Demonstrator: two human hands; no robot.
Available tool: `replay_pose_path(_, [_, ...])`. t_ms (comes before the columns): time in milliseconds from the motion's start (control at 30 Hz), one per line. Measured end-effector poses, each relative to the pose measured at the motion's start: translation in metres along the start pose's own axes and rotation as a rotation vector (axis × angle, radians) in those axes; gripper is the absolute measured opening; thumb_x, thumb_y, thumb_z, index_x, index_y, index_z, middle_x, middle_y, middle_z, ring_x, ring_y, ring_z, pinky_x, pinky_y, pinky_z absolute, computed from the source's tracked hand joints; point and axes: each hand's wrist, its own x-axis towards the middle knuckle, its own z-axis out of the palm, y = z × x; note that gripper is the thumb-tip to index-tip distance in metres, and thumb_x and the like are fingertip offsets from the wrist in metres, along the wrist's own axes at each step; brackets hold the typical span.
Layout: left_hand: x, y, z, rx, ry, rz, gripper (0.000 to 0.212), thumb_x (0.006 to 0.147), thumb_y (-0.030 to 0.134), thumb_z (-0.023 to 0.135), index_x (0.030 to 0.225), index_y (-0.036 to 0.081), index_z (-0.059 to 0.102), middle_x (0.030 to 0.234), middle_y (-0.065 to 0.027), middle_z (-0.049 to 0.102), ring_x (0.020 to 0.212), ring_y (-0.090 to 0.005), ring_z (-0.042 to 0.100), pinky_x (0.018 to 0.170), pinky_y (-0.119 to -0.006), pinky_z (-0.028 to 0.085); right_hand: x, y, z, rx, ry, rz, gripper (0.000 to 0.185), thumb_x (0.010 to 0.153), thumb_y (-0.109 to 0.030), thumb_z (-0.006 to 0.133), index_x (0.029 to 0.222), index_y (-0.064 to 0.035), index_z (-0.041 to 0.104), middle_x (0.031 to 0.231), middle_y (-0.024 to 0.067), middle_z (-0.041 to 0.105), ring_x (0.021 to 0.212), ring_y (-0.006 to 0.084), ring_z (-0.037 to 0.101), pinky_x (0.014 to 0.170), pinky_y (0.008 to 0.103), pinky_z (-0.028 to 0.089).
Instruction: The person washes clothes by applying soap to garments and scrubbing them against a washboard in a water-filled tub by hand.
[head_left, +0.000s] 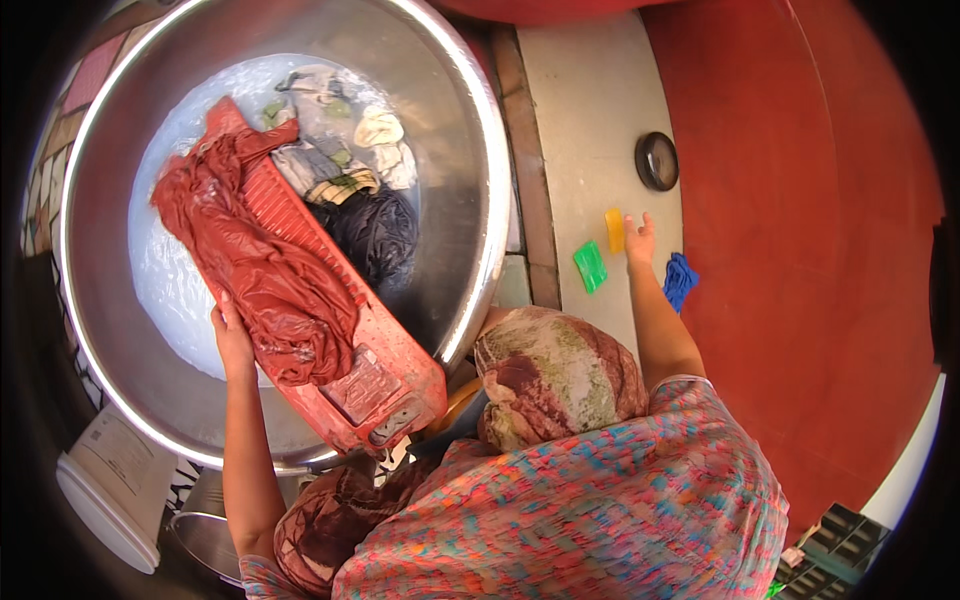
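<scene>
A red plastic washboard (405, 356) leans in a large round metal basin (469, 150), its lower end over the near rim. Wet red cloth (262, 277) lies bunched along the board. My left hand (234, 337) rests against the board's left edge and the cloth; whether its fingers grip is unclear. My right hand (640, 238) is over the ledge at the right, fingers apart, beside a yellow bar, perhaps soap (615, 230). A green bar (590, 267) lies just left of it. Dark cloth (379, 232) and pale garments (319, 90) sit in cloudy water (169, 277).
On the ledge (585, 97) stands a small round dark dish (657, 161); a crumpled blue cloth (679, 280) lies at its outer edge. A red wall or panel (787, 247) rises beyond. A white bucket (124, 480) and a metal pail (206, 536) are at the lower left.
</scene>
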Motion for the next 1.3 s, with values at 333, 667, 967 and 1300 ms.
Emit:
replay_pose_path(333, [-0.013, 0.006, -0.009, 0.045, 0.031, 0.030, 0.066, 0.097, 0.054, 0.040, 0.127, -0.005, 0.048, 0.119, -0.0191, 0.058, 0.109, -0.0255, 0.054, 0.098, -0.033, 0.039, -0.095, -0.012, -0.013, -0.346, -0.182, -0.430, 0.073, 0.084, -0.052, 0.061, 0.144, -0.0176, 0.037, 0.140, 0.0195, 0.041, 0.130, 0.0354, 0.037, 0.106, 0.0501, 0.030])
replay_pose_path(667, [-0.024, 0.033, 0.004, 0.106, 0.136, 0.012, 0.060, 0.094, 0.048, 0.051, 0.131, 0.002, 0.040, 0.075, -0.0133, 0.060, 0.069, -0.0218, 0.059, 0.067, -0.036, 0.048, -0.135, -0.021, -0.012, -0.538, -0.215, -0.688, 0.065, 0.084, -0.025, 0.066, 0.142, -0.0131, 0.039, 0.121, 0.0231, 0.051, 0.110, 0.0386, 0.049, 0.094, 0.0485, 0.038])
replay_pose_path(967, [-0.037, 0.055, -0.031, 0.467, 0.238, 0.396, 0.043, 0.078, 0.044, 0.071, 0.074, 0.002, 0.062, 0.090, -0.0198, 0.054, 0.094, -0.0346, 0.049, 0.083, -0.042, 0.043, -0.131, -0.207, -0.007, 0.411, -0.215, -0.531, 0.058, 0.094, -0.021, 0.054, 0.145, -0.0043, 0.030, 0.110, 0.0134, 0.056, 0.095, 0.0195, 0.055, 0.086, 0.0307, 0.044])
replay_pose_path(1300, [-0.017, 0.040, -0.051, -0.773, -0.084, -0.308, 0.014, 0.096, 0.024, 0.049, 0.088, 0.012, 0.051, 0.076, -0.0003, 0.059, 0.063, -0.0129, 0.053, 0.061, -0.032, 0.047, -0.370, -0.446, 0.067, 0.186, -1.224, -2.019, 0.063, 0.069, -0.031, 0.078, 0.127, -0.0223, 0.055, 0.110, 0.0124, 0.057, 0.106, 0.0294, 0.053, 0.086, 0.0436, 0.042])
